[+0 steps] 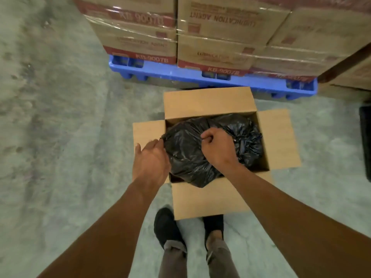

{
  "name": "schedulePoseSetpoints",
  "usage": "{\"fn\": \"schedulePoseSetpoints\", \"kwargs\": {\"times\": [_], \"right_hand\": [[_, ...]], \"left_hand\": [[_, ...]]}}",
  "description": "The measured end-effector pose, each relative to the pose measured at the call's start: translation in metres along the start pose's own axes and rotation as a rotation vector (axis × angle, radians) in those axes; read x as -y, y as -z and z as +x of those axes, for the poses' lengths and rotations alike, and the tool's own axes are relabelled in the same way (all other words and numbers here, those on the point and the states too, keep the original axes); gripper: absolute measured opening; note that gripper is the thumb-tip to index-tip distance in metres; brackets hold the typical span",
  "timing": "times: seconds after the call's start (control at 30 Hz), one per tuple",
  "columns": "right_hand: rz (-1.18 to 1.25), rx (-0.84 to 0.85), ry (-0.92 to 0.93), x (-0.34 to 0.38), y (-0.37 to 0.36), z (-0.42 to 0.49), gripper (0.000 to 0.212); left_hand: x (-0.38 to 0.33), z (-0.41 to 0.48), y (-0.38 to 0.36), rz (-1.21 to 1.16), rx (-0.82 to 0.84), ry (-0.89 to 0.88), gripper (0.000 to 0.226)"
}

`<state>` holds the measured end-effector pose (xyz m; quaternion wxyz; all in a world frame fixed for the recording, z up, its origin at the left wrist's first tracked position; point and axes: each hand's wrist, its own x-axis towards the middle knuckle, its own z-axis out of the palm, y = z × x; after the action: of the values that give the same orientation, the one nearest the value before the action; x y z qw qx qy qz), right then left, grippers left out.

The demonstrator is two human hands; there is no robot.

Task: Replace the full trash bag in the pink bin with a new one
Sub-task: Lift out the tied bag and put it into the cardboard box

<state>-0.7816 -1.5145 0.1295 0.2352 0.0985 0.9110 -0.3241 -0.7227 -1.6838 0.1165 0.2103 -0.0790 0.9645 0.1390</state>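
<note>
Black trash bag (186,157) plastic, glossy and heavily creased, is seen bulging full, with a gathered, knotted-looking bunch at its right side. It is lodged inside an open cardboard box (208,103), filling most of the opening and spilling slightly over the near edge. The top of the bag is grasped by the right hand (217,149), which is clenched around a fold of the plastic. The left edge of the bag is touched by the fingertips of the left hand (150,161), with the thumb held apart; whether the plastic is pinched there cannot be told.

All four flaps of the box are folded outward, and the box is set on a grey concrete floor (60,117), just in front of two dark shoes (166,227). Beyond the box, a blue pallet (180,74) is loaded with stacked brown cartons (230,23) wrapped in clear film. "LUBRICATION AGENT" is printed on the cartons, on one of them upside down, and "KB-9007B" can be read on their red bands.
</note>
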Motion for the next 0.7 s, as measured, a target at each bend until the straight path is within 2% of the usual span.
{"fn": "schedulePoseSetpoints", "kwargs": {"times": [0.07,0.17,0.3,0.4,0.7], "right_hand": [[-0.164,0.037,0.043,-0.019,-0.024,0.007,0.029],[-0.273,0.137,0.061,-0.039,-0.054,0.013,0.048],[-0.38,0.207,0.104,-0.059,-0.086,0.021,0.042],[-0.403,0.248,0.08,-0.07,-0.101,0.03,0.05],[-0.448,0.267,0.08,-0.081,-0.095,0.045,0.049]], "left_hand": [[0.001,0.006,-0.021,-0.027,-0.024,-0.01,0.039],[0.0,0.016,-0.048,-0.033,-0.058,-0.028,0.046],[-0.002,0.026,-0.074,-0.035,-0.058,-0.03,0.048],[0.001,0.028,-0.09,-0.036,-0.032,-0.028,0.049],[0.011,0.019,-0.109,-0.086,0.012,0.004,0.047]]}}
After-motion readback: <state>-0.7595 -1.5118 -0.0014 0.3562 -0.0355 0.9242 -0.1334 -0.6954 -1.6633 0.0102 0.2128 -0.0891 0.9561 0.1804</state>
